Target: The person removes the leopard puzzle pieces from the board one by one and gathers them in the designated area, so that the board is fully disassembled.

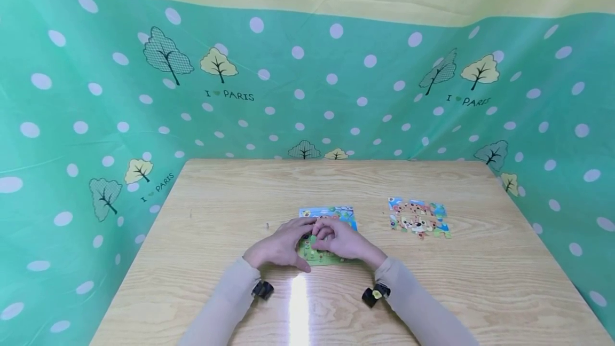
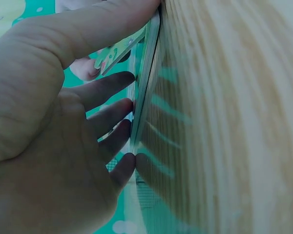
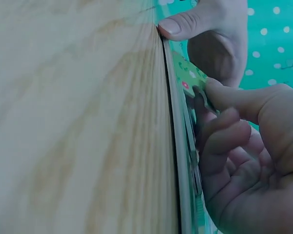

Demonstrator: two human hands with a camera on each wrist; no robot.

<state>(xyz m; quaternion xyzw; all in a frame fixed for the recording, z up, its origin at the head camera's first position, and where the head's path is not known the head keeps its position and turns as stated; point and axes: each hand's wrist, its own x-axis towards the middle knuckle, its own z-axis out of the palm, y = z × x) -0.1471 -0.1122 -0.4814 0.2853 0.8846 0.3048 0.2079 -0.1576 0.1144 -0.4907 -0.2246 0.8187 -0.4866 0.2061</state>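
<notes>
A picture puzzle board [image 1: 331,260], green at the front and blue at the back, lies on the table under both hands. My left hand [image 1: 283,243] rests along its left side, fingers fairly straight, the thumb [image 3: 172,27] at the front edge. In the left wrist view those fingertips touch down beside the board's edge [image 2: 149,58]. My right hand [image 1: 342,239] is over the middle of the board. Its thumb and index finger pinch a green puzzle piece [image 3: 188,74], tilted up from the board; the other fingers curl inward. The hands cover much of the picture.
Right of the board lies a joined group of puzzle pieces [image 1: 417,219] showing an animal face with a blue and green surround. A tiny object [image 1: 267,225] sits left of the board. A dotted green curtain [image 1: 326,95] hangs behind the wooden table [image 1: 480,282].
</notes>
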